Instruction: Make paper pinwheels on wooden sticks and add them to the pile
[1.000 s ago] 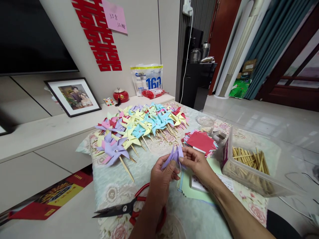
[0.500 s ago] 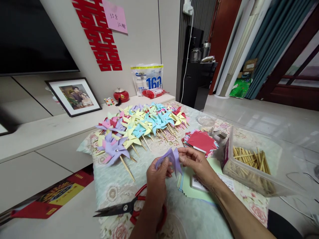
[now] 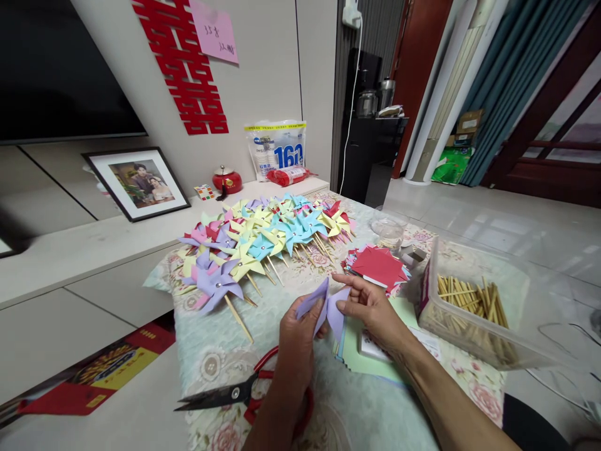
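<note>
A sheet of purple paper (image 3: pixel 336 316), cut and partly folded, is held between my two hands above the table. My left hand (image 3: pixel 303 329) pinches its left part between thumb and fingers. On the other side, my right hand (image 3: pixel 366 307) grips a flap with the thumb, the index finger stretched out above it. Under my left forearm lie black scissors with red handles (image 3: pixel 237 393), partly hidden. Finished paper pinwheels (image 3: pixel 263 244) on sticks cover the far left of the table, a purple pinwheel (image 3: pixel 218 285) nearest to me.
Red cut papers (image 3: pixel 378 266) sit in a pile beyond my right hand, near a stack of light green sheets (image 3: pixel 352 357). A clear plastic box (image 3: pixel 469 338) with wooden sticks stands at the right. Behind are a cabinet top (image 3: pixel 94 244) and a framed photo (image 3: pixel 141 185).
The purple paper has opened out and turned, its right flap now spread toward my right hand. My left hand has shifted slightly right; the scissors and pinwheels stay put.
</note>
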`<action>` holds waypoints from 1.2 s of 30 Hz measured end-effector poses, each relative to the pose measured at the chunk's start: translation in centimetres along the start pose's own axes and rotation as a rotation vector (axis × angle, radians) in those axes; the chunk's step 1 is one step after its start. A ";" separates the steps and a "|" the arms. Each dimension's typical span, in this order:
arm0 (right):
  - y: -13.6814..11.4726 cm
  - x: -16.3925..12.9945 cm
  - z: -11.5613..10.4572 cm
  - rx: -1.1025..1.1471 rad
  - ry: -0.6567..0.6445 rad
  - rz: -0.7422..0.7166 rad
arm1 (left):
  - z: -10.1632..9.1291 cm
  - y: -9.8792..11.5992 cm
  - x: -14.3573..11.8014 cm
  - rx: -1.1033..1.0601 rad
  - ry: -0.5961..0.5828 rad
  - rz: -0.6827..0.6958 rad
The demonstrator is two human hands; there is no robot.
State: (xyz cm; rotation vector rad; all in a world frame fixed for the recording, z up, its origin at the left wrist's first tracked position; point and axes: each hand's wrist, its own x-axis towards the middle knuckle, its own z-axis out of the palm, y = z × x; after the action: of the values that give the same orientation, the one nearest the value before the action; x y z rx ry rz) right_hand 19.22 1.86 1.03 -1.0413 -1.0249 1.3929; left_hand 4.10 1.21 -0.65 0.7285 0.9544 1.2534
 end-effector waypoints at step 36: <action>-1.0 -0.7 0.8 -0.162 -0.098 0.003 | 0.8 -0.2 -1.0 0.373 0.211 0.337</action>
State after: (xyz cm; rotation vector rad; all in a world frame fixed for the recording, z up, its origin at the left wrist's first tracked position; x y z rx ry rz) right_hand 18.69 1.15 2.22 -1.1010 -1.2253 1.3920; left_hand 4.87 0.25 -0.25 1.0988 1.2971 1.4841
